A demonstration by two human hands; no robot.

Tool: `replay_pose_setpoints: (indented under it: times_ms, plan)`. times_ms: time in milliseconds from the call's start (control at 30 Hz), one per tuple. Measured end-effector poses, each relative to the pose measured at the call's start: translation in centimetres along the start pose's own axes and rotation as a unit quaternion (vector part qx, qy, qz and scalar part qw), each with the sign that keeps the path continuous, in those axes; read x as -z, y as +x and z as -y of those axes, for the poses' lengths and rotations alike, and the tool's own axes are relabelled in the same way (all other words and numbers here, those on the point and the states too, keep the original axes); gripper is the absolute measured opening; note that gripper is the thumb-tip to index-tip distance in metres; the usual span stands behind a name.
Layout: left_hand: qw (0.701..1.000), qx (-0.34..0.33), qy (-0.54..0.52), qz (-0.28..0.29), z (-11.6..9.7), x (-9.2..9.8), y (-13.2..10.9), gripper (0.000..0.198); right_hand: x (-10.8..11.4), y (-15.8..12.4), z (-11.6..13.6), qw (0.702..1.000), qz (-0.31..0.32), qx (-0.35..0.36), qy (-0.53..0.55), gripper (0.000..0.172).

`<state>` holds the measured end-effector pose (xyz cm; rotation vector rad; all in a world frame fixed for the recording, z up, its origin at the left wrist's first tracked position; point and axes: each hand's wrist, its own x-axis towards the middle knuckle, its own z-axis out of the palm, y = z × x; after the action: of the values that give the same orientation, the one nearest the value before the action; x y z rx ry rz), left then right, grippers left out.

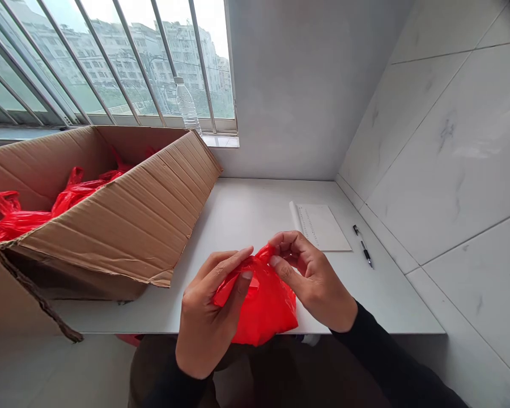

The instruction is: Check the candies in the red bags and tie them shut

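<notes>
A red plastic bag [266, 309], rounded with contents I cannot see, is at the front edge of the white table [250, 209]. My left hand [215, 306] grips the gathered top of the bag on its left side, thumb and fingers closed over the plastic. On the other side, my right hand [308, 277] pinches a twisted end of the same bag between thumb and forefinger. Both hands meet close together above the bag's body.
A large cardboard box [127, 221] at the left holds several red plastic bags [74, 195]. An open notebook [323, 226] and a black pen [363, 246] lie at the right, near the tiled wall [463, 147]. A clear bottle [187, 105] stands on the sill of the barred window.
</notes>
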<state>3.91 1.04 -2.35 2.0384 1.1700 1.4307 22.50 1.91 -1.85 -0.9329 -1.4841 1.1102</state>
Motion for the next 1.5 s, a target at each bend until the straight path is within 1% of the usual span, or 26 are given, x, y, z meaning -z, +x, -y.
replay_pose_setpoints:
  times_ms: [67, 100, 200, 300, 433, 533, 633, 700, 767, 867, 1033, 1267, 1500]
  plan:
    - [1.000, -0.001, -0.001, -0.001, 0.1, 0.0, 0.0, 0.037, 0.1, 0.1, 0.0, 1.000, 0.005, -0.014, 0.002, 0.020]
    - [1.000, -0.001, 0.001, -0.002, 0.2, 0.0, 0.0, 0.037, 0.2, 0.1, 0.0, 1.000, 0.006, -0.019, 0.002, 0.019]
    - [1.000, -0.002, 0.016, -0.008, 0.5, 0.2, 0.0, 0.034, 0.4, 0.3, -0.1, 1.000, -0.011, -0.021, -0.004, 0.009]
    - [0.999, -0.003, 0.031, -0.008, 0.8, 0.5, -0.2, 0.033, 0.5, 0.4, -0.4, 0.999, -0.029, -0.016, -0.002, 0.008]
    - [0.999, 0.002, 0.043, -0.008, 1.5, 0.7, -0.7, 0.032, 0.6, 0.4, -0.8, 1.000, -0.017, -0.021, 0.011, 0.009]
    - [0.998, 0.027, 0.037, -0.037, 2.2, 0.6, -1.2, 0.024, 0.7, 0.3, -1.0, 0.999, -0.033, -0.029, 0.001, 0.012]
    - [0.996, 0.060, 0.028, -0.063, 2.9, 0.7, -1.5, 0.011, 1.0, 0.2, -1.1, 0.998, -0.036, -0.046, -0.004, 0.019]
    - [0.996, 0.038, 0.062, -0.051, 3.2, 1.0, -1.6, 0.013, 1.3, 0.2, -1.2, 0.998, -0.038, -0.055, -0.008, 0.022]
    - [0.993, -0.007, 0.111, -0.041, 3.5, 1.5, -1.8, 0.015, 1.6, 0.2, -1.3, 0.997, -0.044, -0.062, -0.012, 0.023]
    - [0.986, -0.045, 0.156, -0.038, 3.8, 2.5, -2.3, 0.015, 2.0, 0.3, -1.7, 0.996, -0.051, -0.068, -0.019, 0.024]
    - [0.984, -0.048, 0.168, -0.027, 4.0, 3.7, -3.2, 0.014, 2.4, 0.4, -2.5, 0.995, -0.057, -0.082, -0.025, 0.027]
    - [0.983, -0.051, 0.174, -0.027, 4.0, 4.1, -3.9, 0.016, 2.8, 0.3, -3.0, 0.994, -0.061, -0.093, -0.018, 0.028]
    - [0.980, -0.049, 0.193, -0.012, 4.1, 4.7, -4.6, 0.015, 3.2, 0.4, -3.5, 0.992, -0.068, -0.103, -0.008, 0.028]
